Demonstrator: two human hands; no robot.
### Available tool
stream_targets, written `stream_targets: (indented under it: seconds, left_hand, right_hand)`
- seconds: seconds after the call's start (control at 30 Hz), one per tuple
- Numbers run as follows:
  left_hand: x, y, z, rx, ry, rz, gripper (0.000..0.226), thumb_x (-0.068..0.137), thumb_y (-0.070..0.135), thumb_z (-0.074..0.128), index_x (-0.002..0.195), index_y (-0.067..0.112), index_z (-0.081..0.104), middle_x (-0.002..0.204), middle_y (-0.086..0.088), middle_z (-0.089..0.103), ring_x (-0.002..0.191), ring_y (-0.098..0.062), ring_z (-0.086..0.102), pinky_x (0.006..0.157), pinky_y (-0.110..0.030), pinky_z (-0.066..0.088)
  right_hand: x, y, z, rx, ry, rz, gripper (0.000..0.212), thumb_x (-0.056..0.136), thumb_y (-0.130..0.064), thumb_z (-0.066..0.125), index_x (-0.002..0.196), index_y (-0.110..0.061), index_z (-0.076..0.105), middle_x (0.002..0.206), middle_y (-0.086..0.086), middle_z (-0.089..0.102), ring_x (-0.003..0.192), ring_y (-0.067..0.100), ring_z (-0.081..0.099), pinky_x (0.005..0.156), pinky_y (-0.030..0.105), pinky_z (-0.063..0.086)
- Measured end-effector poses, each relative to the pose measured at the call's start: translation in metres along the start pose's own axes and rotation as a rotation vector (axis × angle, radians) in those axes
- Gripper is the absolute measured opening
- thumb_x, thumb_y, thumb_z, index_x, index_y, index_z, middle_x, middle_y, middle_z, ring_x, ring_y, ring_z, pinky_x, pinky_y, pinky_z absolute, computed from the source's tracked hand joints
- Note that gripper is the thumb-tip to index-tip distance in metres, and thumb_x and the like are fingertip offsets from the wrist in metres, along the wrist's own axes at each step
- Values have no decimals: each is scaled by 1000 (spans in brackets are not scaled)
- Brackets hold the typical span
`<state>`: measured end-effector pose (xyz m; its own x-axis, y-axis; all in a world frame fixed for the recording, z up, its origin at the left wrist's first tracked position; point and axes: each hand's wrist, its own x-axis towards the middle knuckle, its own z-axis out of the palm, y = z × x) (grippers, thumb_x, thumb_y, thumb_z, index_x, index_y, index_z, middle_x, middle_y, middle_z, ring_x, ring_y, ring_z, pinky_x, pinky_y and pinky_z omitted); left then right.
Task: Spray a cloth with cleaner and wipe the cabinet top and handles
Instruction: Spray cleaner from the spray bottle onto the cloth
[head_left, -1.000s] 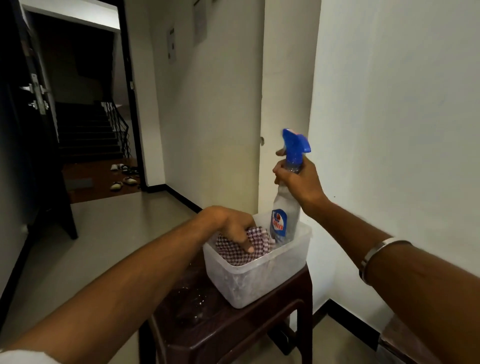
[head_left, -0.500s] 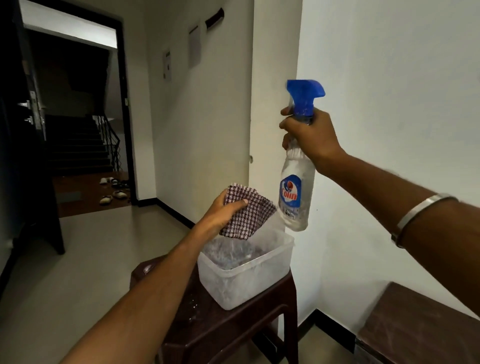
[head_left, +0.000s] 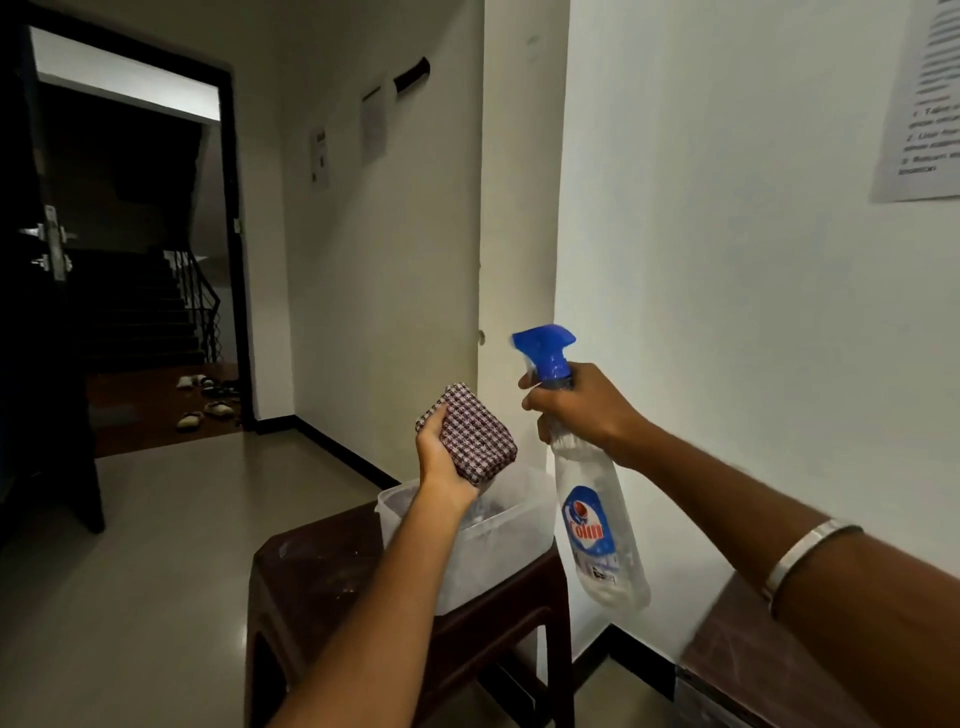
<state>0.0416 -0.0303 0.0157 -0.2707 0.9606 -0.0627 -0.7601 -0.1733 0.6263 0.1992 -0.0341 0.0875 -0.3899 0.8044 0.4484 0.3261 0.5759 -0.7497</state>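
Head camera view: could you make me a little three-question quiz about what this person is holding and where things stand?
1. True or false: the left hand holds the checked cloth folded, up in the air above the plastic tub.
2. Which way does the blue nozzle of the spray bottle point? A) toward the cloth B) toward the wall on the right C) down at the floor
3. Fill in: the tub stands on a dark brown ____.

Key: 1 true. 2 A; the right hand grips the bottle's neck, nozzle facing left at the cloth. 3 stool.
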Motion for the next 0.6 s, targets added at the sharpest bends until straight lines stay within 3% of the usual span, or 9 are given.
stream_targets:
  seconds: [0.07,0.17,0.3,0.47,0.6]
  left_hand:
    - [1,-4,-4,-15,-40,6,42,90,52,46,107,15,60,110,-16,60,102,-37,56,100,-55,41]
    - [-1,-9,-6,-94,-117,31,44,88,50,52,115,16,60,119,-19,60,111,-40,56,102,-63,39]
    - [-7,-12,0,-43,-109,74,47,91,42,54,125,9,57,112,-19,65,99,-35,63,85,-49,54]
    - [-9,-3,5,121,-80,116,56,97,55,35,118,10,61,101,-16,68,87,-31,67,69,-44,57]
    - [-10,5,5,133,-62,125,63,99,57,22,115,10,61,95,-15,67,82,-29,66,61,-38,54]
  right_hand:
    - [-4,1,2,-31,-30,13,19,87,-18,63,105,-12,60,93,14,67,63,18,64,68,30,56]
    - [-7,1,6,-60,-75,24,22,88,-18,62,107,-8,59,100,17,67,68,20,63,73,32,55]
    - [-13,1,9,-68,-106,59,25,88,-22,60,108,-6,59,96,19,67,74,23,63,80,39,56]
    - [-22,0,19,-83,-137,77,16,89,-23,59,99,-10,58,75,4,60,65,14,59,62,22,50]
    - [-25,1,30,-105,-143,87,16,89,-26,59,96,-11,58,75,6,62,65,15,59,67,26,52]
